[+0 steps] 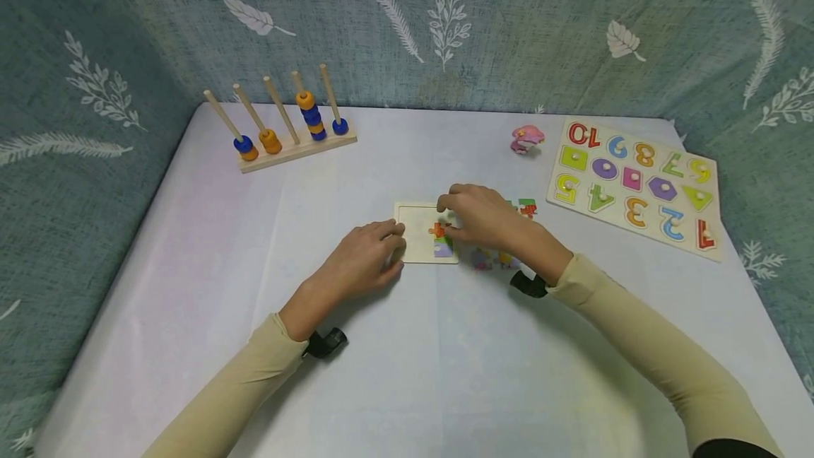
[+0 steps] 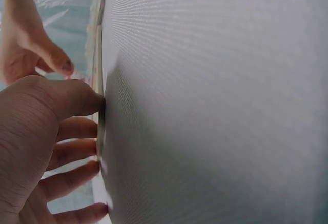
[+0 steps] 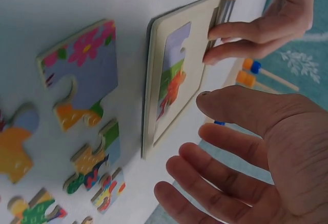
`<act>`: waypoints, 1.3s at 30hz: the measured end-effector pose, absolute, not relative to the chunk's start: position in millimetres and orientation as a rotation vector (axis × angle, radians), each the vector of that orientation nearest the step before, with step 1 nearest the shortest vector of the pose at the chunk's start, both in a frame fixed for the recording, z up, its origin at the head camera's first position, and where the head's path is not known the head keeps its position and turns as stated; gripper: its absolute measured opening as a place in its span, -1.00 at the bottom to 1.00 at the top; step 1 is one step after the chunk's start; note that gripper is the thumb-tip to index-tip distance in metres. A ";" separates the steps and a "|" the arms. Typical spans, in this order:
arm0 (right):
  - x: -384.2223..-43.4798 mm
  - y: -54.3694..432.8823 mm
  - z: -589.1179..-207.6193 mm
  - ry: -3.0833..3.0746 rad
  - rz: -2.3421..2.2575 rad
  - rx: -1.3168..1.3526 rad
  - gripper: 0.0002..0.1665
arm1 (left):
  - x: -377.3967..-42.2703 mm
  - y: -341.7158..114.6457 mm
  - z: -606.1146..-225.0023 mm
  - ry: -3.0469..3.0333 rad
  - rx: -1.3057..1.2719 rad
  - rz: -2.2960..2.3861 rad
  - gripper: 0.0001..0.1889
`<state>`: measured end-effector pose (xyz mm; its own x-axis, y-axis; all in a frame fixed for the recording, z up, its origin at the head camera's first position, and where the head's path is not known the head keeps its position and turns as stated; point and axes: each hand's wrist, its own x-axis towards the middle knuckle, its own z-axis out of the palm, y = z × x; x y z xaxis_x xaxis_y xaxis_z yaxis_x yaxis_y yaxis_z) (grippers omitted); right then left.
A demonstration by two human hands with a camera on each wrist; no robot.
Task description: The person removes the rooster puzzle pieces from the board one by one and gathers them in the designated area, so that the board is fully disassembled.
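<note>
A shallow wooden puzzle tray (image 1: 416,239) lies on the table, with joined jigsaw pieces (image 1: 443,249) along its right side. My left hand (image 1: 362,260) holds the tray at its left edge, the thumb by the near corner and the fingers at the rim. Above the tray's right part is my right hand (image 1: 486,218); in the right wrist view its fingers are spread and loosely bent, holding nothing. Loose jigsaw pieces lie right of the tray, among them a purple one with pink flowers (image 3: 92,70) and a green and red one (image 1: 528,208). The right forearm partly hides them.
A wooden peg stand with blue and orange rings (image 1: 299,154) stands at the back left. A small pink toy (image 1: 527,138) sits at the back. To the right lies a number and shape board (image 1: 636,189). Patterned cloth (image 1: 407,27) hangs behind the table.
</note>
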<state>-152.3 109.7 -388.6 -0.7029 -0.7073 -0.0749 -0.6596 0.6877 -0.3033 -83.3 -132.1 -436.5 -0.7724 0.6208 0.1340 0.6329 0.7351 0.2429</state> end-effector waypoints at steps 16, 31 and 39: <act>-149.1 94.7 -398.4 2.644 -0.344 -1.099 -0.69 | -84.0 -132.1 -437.3 -2.851 -1.058 -0.414 -0.78; -146.3 89.3 -398.9 2.645 -0.335 -1.136 -0.71 | -83.5 -133.1 -438.4 -2.869 -1.054 -0.425 -0.77; -143.5 91.2 -402.4 2.699 -0.352 -1.147 -0.78 | -84.1 -133.5 -439.5 -2.847 -1.067 -0.423 -0.78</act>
<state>-143.5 91.2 -402.4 -0.6835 -0.7257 -0.0790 -0.6812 0.6730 -0.2884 -84.1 -133.5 -439.5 -0.7559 0.6342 0.1626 0.6541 0.7206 0.2299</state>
